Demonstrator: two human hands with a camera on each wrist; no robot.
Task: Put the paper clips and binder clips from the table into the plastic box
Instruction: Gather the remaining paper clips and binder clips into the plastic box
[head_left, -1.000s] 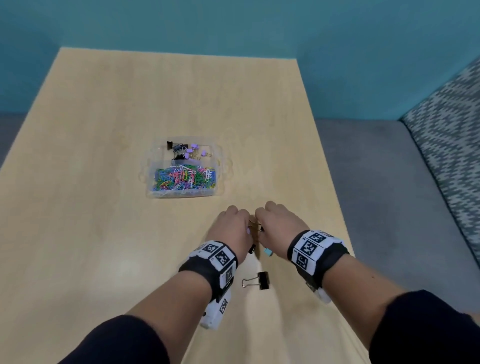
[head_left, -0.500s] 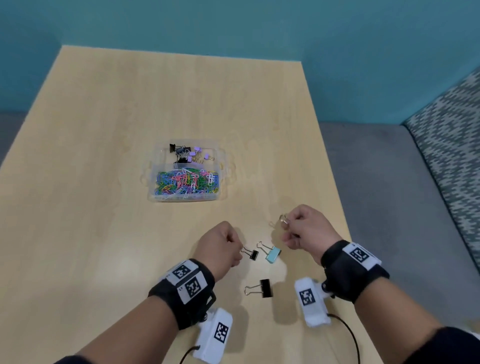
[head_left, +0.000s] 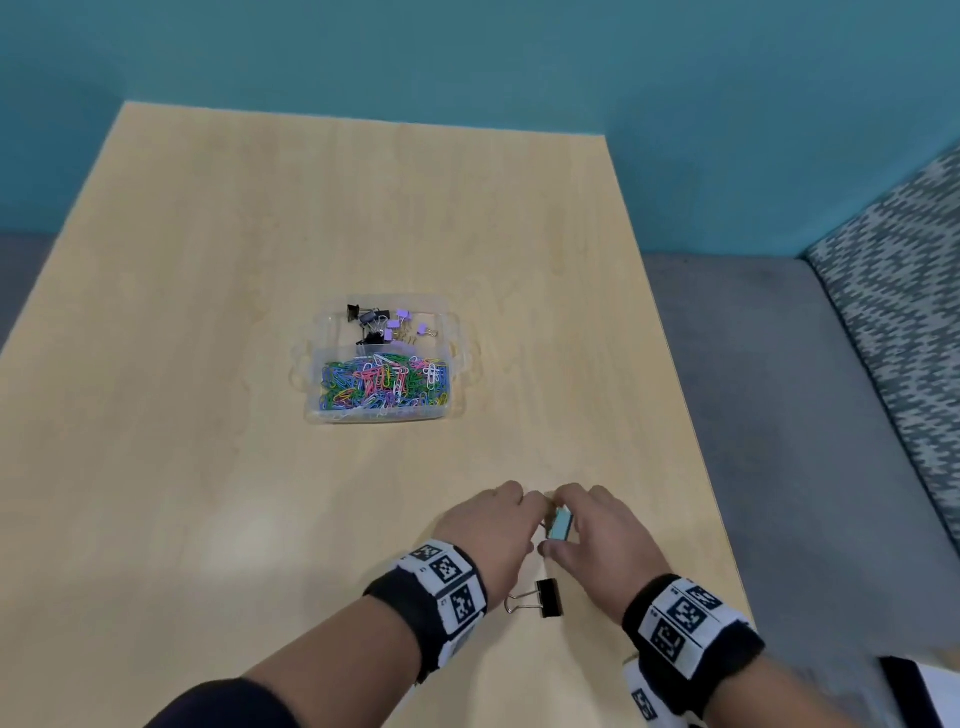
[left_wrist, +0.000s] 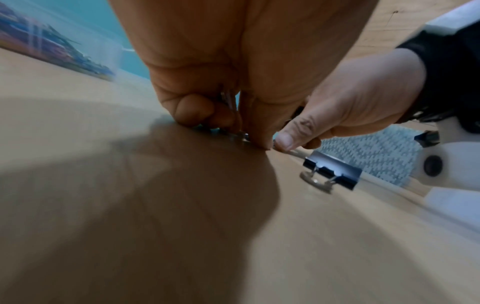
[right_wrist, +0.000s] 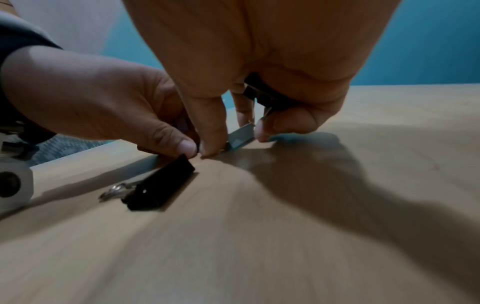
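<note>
The light blue binder clip (head_left: 561, 524) lies on the table (head_left: 208, 415) at 6 o'clock from the plastic box (head_left: 382, 358), its long axis running near to far. The right hand (head_left: 597, 540) pinches it between thumb and fingers. The right wrist view alone shows a small black clip (right_wrist: 259, 96) tucked in that palm. The left hand (head_left: 491, 535) curls on wire handles, seen only from its wrist. A black binder clip (head_left: 543, 598) lies between the wrists, handles toward 9 o'clock.

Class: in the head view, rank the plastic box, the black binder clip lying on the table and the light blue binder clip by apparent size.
1. plastic box
2. black binder clip
3. light blue binder clip, though the hands partly hide it, so this place is unsure.
</note>
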